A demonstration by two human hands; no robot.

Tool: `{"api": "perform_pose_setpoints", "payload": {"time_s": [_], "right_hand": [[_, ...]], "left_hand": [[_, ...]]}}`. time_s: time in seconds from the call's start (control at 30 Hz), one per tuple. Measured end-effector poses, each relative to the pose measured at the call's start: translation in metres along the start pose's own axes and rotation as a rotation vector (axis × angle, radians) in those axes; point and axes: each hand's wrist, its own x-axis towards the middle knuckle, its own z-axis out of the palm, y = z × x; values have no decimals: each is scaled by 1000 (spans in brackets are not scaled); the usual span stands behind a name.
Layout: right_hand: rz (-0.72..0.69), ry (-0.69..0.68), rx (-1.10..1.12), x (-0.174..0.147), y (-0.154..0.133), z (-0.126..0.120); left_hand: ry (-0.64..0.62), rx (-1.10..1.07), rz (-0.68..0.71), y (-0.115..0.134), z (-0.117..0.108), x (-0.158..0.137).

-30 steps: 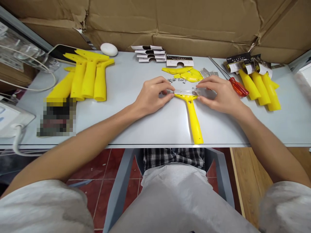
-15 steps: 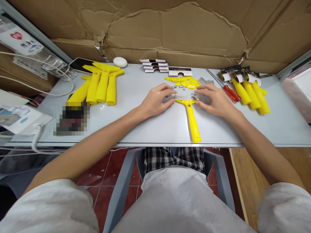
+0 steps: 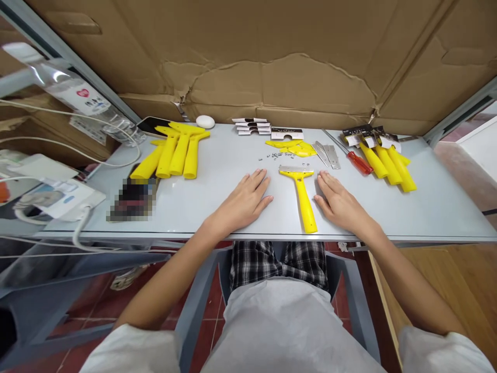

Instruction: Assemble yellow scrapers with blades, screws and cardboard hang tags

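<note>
Clearly apart, the left hand (image 3: 244, 204) and right hand (image 3: 341, 204) lie palms down on the counter (image 3: 194, 207), gripping nothing, with the yellow handle (image 3: 304, 202) between them; any touch is best light, lest the metal strip (image 3: 296, 169) across its head slip.

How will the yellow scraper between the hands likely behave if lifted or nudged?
The yellow scraper should be stiff and fairly light, as its handle looks like moulded plastic. Its thin metal blade may shift if tilted; I can't tell whether it is fastened. The wide head should keep it from rolling.
</note>
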Motion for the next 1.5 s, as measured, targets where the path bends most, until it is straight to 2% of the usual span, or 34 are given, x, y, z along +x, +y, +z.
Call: {"api": "perform_pose_setpoints", "payload": {"time_s": [0.2,0.4,0.5,0.6,0.77,0.97,1.07,1.2,1.33,1.43,1.5], "right_hand": [[-3,39,-12,2,3,4],[-25,67,10,3,7,8],[-21,64,11,3,4,7],[-12,41,0,3,1,5],[-18,45,-4,3,1,5],[-28,45,-22,3,4,6],[-35,20,-35,4,4,-1],[-70,-48,-95,8,4,-18],[-129,-104,-156,18,5,-43],[-129,-150,-179,34,9,-59],[-127,-122,-186,49,14,-67]], "left_hand": [[3,78,9,3,-27,16],[-44,109,-6,-9,-47,45],[-11,78,-12,-10,-45,45],[5,40,-23,-5,-37,31],[-38,41,-23,3,-18,11],[-21,56,-16,3,0,9],[0,64,-8,3,-1,9],[61,104,24,4,-15,12],[143,109,29,1,-35,38],[253,93,23,-9,-45,79],[283,84,4,-19,-47,111]]}}
